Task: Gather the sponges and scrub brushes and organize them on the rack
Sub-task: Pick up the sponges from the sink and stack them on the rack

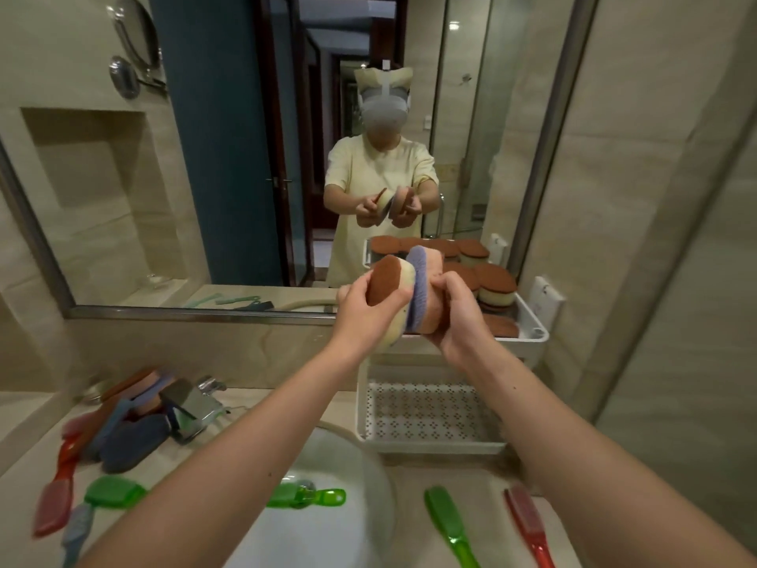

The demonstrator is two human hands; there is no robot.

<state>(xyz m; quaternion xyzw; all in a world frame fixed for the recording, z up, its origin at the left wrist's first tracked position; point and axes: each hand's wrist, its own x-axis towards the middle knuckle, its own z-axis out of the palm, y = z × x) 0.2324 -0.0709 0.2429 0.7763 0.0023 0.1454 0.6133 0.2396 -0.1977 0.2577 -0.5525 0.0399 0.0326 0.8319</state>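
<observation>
Two sponges in hand, held up in front of the rack. The brown-faced sponge (385,282), cream foam underneath, sits in the left hand (360,311), fingers wrapped round its lower edge and thumb over the brown face. The purple-faced sponge (424,289), peach foam, is in the right hand (458,315), with the fingers curled round its back. Both stand on edge with the long axis roughly upright and tipped a little left. The purple face presses against the cream foam, so the two touch.

The white rack (532,327) stands at the counter's back right corner, against the mirror (229,166). Its top tier holds stacked brown-topped sponges (495,286), just behind and to the right of the hands. The right hand is nearer. There looks to be free space at the tier's front left, though the hands hide part of it. A perforated lower tier (430,416) sits below.

Scrub brushes are not yet gathered:
- a green brush (448,522) and a red brush (528,524) near the counter's front right edge
- another green one (307,497) over the sink (327,539)
- a mixed pile of brushes (123,428) at the left by the faucet (192,405)

Likely next: lay both sponges flat on the top tier.
</observation>
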